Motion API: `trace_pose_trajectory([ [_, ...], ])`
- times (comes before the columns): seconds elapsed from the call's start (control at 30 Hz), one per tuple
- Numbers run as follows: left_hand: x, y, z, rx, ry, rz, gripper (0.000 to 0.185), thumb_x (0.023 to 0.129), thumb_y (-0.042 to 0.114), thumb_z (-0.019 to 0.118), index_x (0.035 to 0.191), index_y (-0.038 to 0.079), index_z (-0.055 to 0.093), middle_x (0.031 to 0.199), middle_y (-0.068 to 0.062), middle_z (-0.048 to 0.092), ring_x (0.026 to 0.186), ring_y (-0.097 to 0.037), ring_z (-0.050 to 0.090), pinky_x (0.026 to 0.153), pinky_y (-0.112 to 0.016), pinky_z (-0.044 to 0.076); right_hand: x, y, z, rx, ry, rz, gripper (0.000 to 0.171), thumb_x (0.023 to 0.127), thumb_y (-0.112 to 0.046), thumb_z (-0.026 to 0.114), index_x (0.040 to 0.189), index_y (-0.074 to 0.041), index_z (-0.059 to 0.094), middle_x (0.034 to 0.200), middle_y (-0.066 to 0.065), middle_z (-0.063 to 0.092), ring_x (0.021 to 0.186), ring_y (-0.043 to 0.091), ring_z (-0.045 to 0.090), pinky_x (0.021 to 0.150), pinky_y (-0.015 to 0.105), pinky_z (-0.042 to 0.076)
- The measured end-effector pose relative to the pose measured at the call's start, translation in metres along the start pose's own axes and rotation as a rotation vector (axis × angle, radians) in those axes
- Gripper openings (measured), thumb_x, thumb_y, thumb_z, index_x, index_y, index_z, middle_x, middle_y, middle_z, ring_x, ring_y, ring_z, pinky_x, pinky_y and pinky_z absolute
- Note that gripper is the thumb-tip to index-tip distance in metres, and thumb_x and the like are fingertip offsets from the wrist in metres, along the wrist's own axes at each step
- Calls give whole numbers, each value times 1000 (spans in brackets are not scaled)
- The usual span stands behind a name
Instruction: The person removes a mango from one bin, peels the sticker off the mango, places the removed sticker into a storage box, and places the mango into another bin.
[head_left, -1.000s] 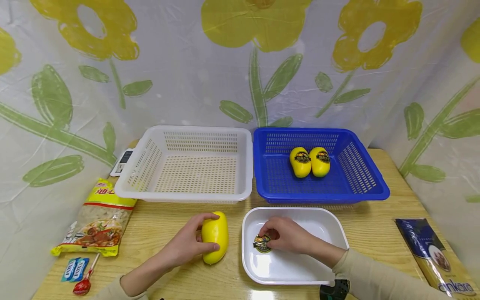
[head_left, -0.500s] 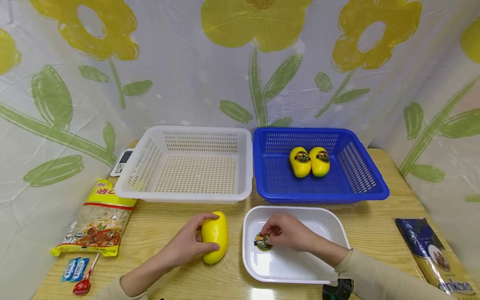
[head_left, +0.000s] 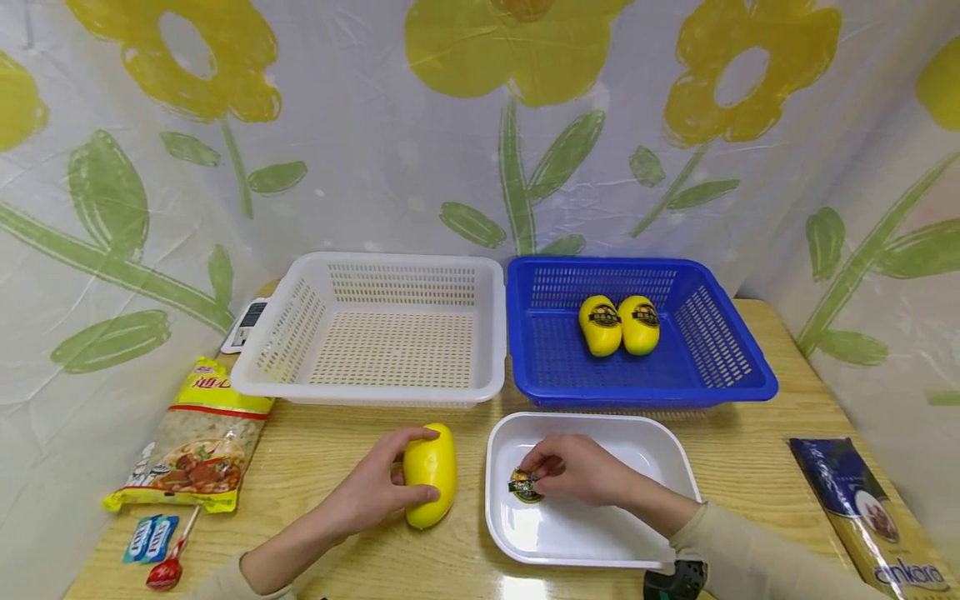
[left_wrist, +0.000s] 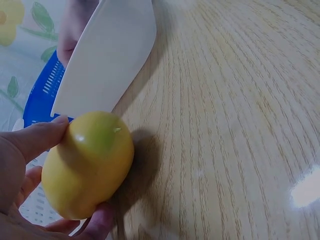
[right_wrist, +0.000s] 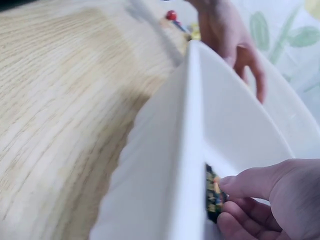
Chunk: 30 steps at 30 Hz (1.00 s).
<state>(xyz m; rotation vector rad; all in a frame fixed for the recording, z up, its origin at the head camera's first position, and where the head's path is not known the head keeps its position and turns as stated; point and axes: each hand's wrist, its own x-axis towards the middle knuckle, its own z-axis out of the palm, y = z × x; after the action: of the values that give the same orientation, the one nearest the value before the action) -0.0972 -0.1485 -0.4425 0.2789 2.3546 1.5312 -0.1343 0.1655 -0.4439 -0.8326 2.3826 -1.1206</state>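
Sticker [head_left: 525, 485] — round, dark, gold print, crumpled.

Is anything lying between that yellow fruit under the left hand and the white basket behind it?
Nothing visible does. The smooth yellow mango-shaped fruit, held by the left hand, lies on bare wooden table just before the white slotted plastic basket.

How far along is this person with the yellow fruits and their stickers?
Looks done: the yellow fruit gripped by the left hand shows no sticker. In hand: the right hand pinches a sticker inside the white tray. Probably left: two stickered fruits wait in the blue basket; the white basket holds nothing.
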Motion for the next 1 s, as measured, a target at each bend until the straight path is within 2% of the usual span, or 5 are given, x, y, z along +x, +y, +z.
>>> trace_pose_trajectory([
  [0.33, -4, -1, -3, -55, 1, -7, 64, 82, 16, 80, 138, 12, 49, 145, -24, 33, 112, -35, 56, 80, -31, 55, -10, -10, -19, 113, 19, -39, 20, 89, -4, 68, 108, 2, 69, 101, 12, 70, 91, 12, 64, 82, 28, 55],
  [0.57, -5, 0, -5, -41, -1, 18, 63, 83, 17, 79, 139, 12, 50, 143, -24, 36, 113, -36, 56, 85, -34, 54, -18, -18, -28, 116, 78, -27, 22, 91, -9, 69, 111, 0, 68, 107, 13, 68, 95, 16, 64, 83, 27, 55],
  [0.77, -9, 10, -23, 247, -15, 157, 55, 86, 24, 76, 135, 13, 54, 138, -18, 46, 121, -38, 50, 91, -46, 52, -23, -25, -36, 80, 79, -36, 22, 92, -15, 69, 111, -6, 69, 106, 9, 68, 96, 17, 64, 83, 27, 55],
  [0.9, -16, 32, -54, 478, -30, 326, 43, 89, 24, 73, 130, 16, 59, 130, -4, 58, 115, -25, 57, 88, -42, 53, -22, -33, -42, 50, 77, -60, 23, 91, -17, 70, 111, -5, 69, 105, 5, 67, 95, 18, 64, 82, 28, 56],
  [1.0, -18, 46, -85, 553, 37, 457, 39, 89, 20, 73, 127, 19, 61, 126, 4, 62, 109, -17, 60, 88, -30, 53, -17, -42, -49, 15, 84, -81, 23, 92, -16, 70, 111, -5, 68, 107, 4, 66, 95, 18, 65, 82, 28, 56],
])
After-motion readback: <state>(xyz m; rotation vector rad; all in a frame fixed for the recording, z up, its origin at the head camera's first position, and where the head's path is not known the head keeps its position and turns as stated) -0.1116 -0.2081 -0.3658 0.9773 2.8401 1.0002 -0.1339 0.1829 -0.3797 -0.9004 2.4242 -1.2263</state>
